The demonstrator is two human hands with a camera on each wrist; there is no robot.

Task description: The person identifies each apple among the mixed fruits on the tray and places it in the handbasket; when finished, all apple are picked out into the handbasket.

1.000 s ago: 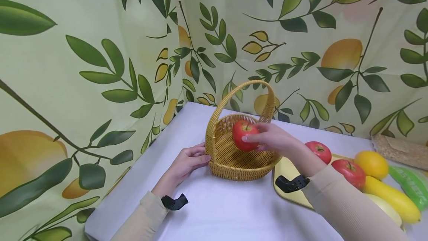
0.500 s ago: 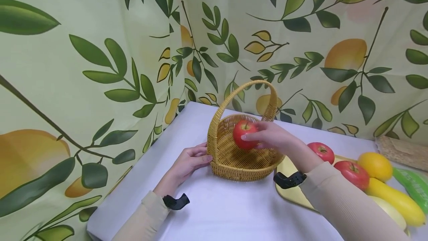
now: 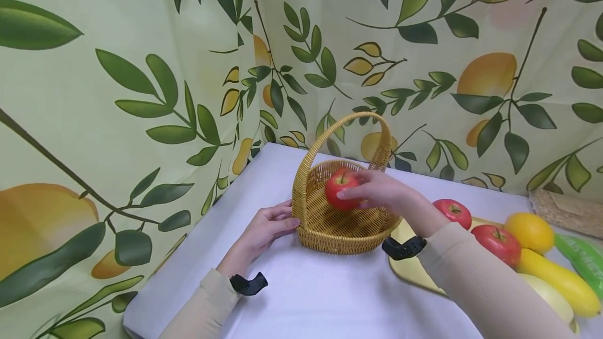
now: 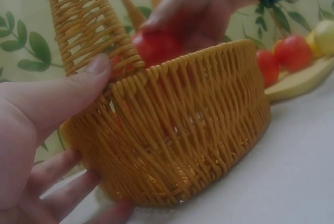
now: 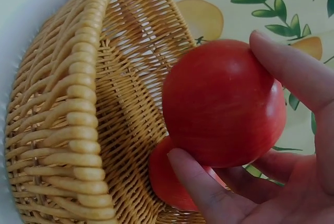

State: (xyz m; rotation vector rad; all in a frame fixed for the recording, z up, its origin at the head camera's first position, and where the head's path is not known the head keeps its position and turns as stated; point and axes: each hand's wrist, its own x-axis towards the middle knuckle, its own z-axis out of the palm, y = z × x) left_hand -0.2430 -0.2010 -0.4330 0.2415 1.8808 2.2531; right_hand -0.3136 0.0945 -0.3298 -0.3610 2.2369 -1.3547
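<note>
My right hand (image 3: 383,191) grips a red apple (image 3: 342,189) between thumb and fingers, inside the opening of a wicker basket (image 3: 339,242) with an arched handle. Seen from the right wrist, the held apple (image 5: 222,104) hangs over a second red apple (image 5: 169,177) lying in the basket; the head view hides that one. My left hand (image 3: 269,228) holds the basket's left side. In the left wrist view, its thumb (image 4: 78,88) lies on the handle's base and its fingers are against the outer wall.
Right of the basket, a yellow tray (image 3: 414,271) lies partly under my right forearm. Two red apples (image 3: 497,245), an orange (image 3: 529,233) and long yellow produce (image 3: 558,281) are there. A green packet (image 3: 581,255) is at the far right. Patterned cloth walls (image 3: 301,67) stand behind the table.
My right hand has shifted slightly left with the apple, within the basket's opening. The left hand keeps its place on the basket.
</note>
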